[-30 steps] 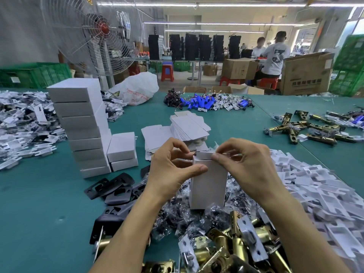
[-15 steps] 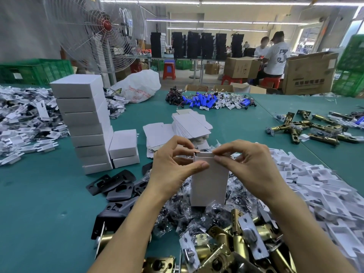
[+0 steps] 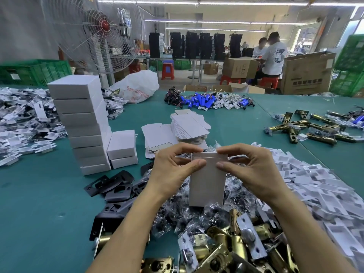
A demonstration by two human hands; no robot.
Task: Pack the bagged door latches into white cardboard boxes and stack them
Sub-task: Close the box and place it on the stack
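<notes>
A small white cardboard box (image 3: pixel 207 184) stands upright over a heap of bagged door latches (image 3: pixel 183 211). My left hand (image 3: pixel 173 172) grips its upper left edge, thumb on the front face. My right hand (image 3: pixel 250 170) grips the upper right edge the same way, fingers curled over the top flap. What the box holds is hidden. A tall stack of closed white boxes (image 3: pixel 82 123) rises at the left, with a short stack of two boxes (image 3: pixel 122 148) beside it. Flat unfolded box blanks (image 3: pixel 187 125) lie behind my hands.
Brass latch bodies (image 3: pixel 232 247) lie near the front edge, black strike plates (image 3: pixel 114 184) at the left. White card inserts (image 3: pixel 315 186) pile up on the right, more (image 3: pixel 21 119) at the far left. Blue batteries (image 3: pixel 199 101), a fan (image 3: pixel 98 32) and seated people (image 3: pixel 271 54) are behind.
Both hands still hold the box upright. The top flap has come down flatter over the opening, and my fingertips have shifted slightly along the top edge.
</notes>
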